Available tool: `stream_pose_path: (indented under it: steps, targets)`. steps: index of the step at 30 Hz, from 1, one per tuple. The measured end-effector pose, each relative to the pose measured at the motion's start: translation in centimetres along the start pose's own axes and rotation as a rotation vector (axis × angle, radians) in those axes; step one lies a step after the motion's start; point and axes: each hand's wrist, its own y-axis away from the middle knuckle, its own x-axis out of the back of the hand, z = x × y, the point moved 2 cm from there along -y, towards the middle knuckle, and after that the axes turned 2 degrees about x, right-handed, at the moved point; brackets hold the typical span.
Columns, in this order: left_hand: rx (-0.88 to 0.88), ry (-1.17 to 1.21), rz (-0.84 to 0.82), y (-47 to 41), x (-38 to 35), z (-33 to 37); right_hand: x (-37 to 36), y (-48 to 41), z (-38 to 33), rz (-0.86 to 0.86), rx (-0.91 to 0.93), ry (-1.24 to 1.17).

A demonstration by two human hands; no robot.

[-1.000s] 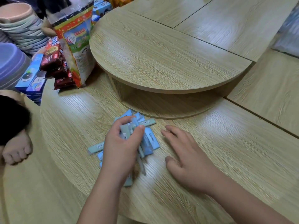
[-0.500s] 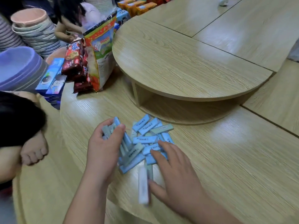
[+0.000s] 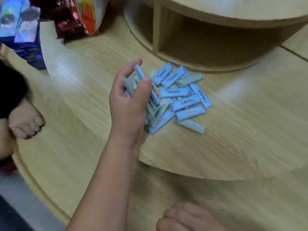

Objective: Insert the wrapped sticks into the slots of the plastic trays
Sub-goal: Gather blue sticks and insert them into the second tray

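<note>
Gripping wrapped sticks (image 3: 139, 73), the left hand (image 3: 128, 104) touches a pile (image 3: 182, 92), print unreadable.

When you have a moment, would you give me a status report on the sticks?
Left hand grips a bundle of wrapped sticks. Loose pile beside it. Right hand at bottom edge, grip unclear. No trays in view.
</note>
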Motion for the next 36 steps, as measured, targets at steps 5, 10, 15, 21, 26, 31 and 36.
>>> stream_pose_path:
  steps: [5,10,15,21,26,31,36]
  targets:
    - [-0.005,-0.099,-0.092,1.1,3.3,0.3,-3.7,0.9,-1.7,0.048,0.532,0.071]
    - [-0.043,-0.125,-0.102,3.6,8.6,1.7,-7.4,0.0,-2.9,-0.008,0.506,-0.056]
    - [-0.067,-0.101,-0.065,5.8,11.8,1.5,-9.6,-1.5,-5.4,-0.201,0.751,-0.051]
    - [-0.048,-0.15,-0.024,7.1,12.0,1.4,-10.4,-4.1,-5.6,-0.181,0.947,0.021]
    - [-0.023,-0.182,-0.029,6.8,10.2,2.1,-7.1,-5.3,-2.6,-0.168,0.646,0.03]
    - [0.011,-0.232,-0.045,5.2,7.5,3.5,0.5,-3.7,-0.8,-0.209,0.287,-0.339]
    - [0.049,-0.31,-0.083,2.9,4.4,4.0,10.0,-4.0,3.6,0.136,-0.046,-0.546]
